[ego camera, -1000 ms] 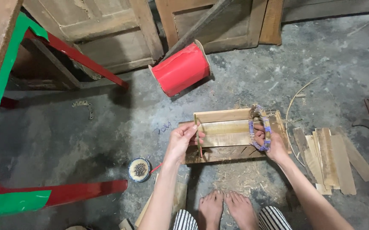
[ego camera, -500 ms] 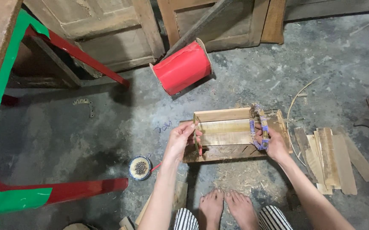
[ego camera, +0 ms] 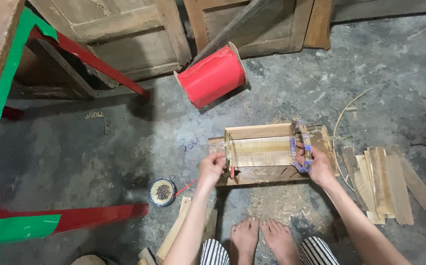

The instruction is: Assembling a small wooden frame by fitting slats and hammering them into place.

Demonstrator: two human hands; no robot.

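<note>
Both arms reach forward, left hand [ego camera: 212, 167] curled closed, right hand [ego camera: 316, 164] closed in a grip.

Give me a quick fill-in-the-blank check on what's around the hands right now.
1. Both hands grip a small ____ frame on the floor.
2. The big roll behind it is ____.
3. The right hand holds the end wrapped in ____ cord.
4. The small round tin lies nearer the ____ hand.

Missing: wooden; red; purple; left

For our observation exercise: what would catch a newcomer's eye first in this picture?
The big red roll lies on the concrete floor before the wooden doors. Nearer the person, both hands grip a small wooden frame: left hand at its left end, right hand at a purple-wrapped ring.
</note>
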